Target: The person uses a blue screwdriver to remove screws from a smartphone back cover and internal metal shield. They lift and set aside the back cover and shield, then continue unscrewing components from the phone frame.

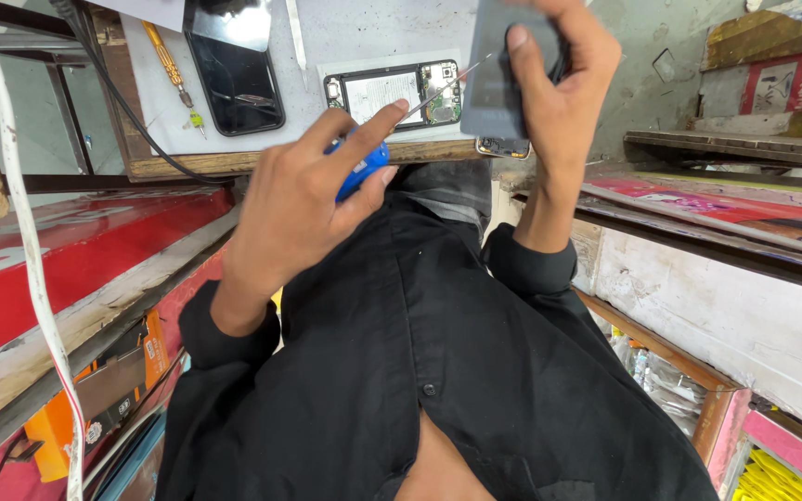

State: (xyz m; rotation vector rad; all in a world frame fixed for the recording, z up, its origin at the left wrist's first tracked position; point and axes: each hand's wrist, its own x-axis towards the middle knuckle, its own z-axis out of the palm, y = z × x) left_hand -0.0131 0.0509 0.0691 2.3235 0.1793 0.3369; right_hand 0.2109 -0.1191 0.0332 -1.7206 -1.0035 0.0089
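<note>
My left hand (pixel 299 204) grips a screwdriver with a blue handle (pixel 359 167). Its thin metal shaft (pixel 438 91) points up and to the right, toward the edge of a grey flat panel (pixel 494 83). My right hand (pixel 563 93) holds that panel upright, thumb pressed on its face. Behind the shaft, an opened phone (pixel 387 93) lies on a white mat (pixel 345 32), its battery and circuit board showing. My black shirt fills the lower part of the view.
A black phone (pixel 234 70) lies screen-up on the mat, with a yellow-handled screwdriver (pixel 167 60) to its left and a thin metal tool (pixel 296 32) to its right. The wooden table edge (pixel 234 162) runs below. A white cable (pixel 25 232) hangs at the left; shelves stand at the right.
</note>
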